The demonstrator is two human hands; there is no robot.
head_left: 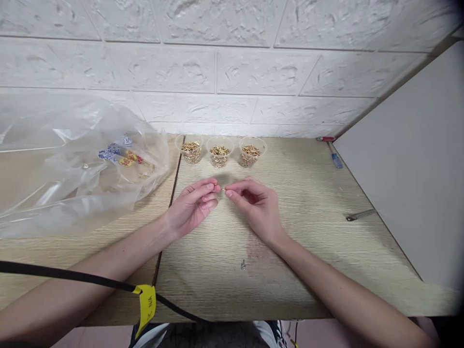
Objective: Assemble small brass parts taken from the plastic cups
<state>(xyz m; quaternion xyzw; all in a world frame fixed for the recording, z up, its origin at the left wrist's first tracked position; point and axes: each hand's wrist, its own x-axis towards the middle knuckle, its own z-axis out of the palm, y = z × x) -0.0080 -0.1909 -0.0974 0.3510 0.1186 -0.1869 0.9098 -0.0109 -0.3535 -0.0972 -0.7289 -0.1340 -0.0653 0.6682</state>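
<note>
Between the thumb and index finger of my left hand (197,200) is a small brass-coloured pin (216,184), mostly covered by the fingertips. My right hand (257,205) pinches another small brass-coloured pin (224,189), its tip pointing toward the left hand. The fingertips of the two hands are close together above the table, a narrow gap between them. Behind them stand three clear plastic cups holding many small brass-coloured pins: the left cup (191,159), the middle cup (219,163) and the right cup (248,162).
A large clear plastic bag (72,193) covers the table's left side. A black cable with a yellow tag (147,307) crosses in front. A small metal piece (243,265) lies near the front edge. At right are a blue-capped item (337,161), a metal tool (358,215) and a white panel (409,159).
</note>
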